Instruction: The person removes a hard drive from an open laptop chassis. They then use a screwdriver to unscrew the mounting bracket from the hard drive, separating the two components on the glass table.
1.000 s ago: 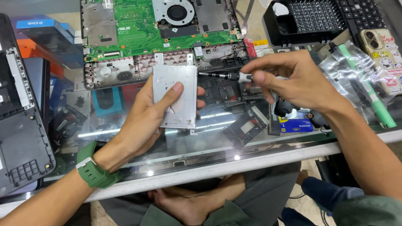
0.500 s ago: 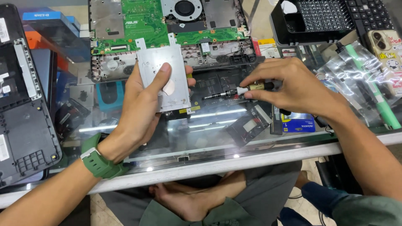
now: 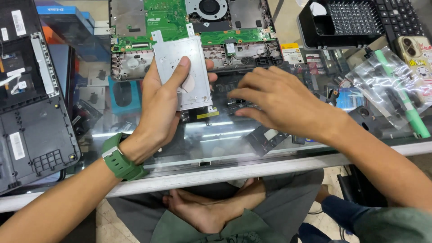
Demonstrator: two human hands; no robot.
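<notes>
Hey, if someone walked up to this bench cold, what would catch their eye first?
Probably the silver metal plate gripped in the left hand at centre, with the right hand lying flat on the glass counter beside it. Behind them lies an opened laptop with its green circuit board and fan exposed.

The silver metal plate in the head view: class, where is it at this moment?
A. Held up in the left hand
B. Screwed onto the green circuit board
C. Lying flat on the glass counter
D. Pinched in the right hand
A: the left hand grips the silver metal plate with its thumb across the face, above the glass counter, while the right hand hovers beside it, fingers spread.
</notes>
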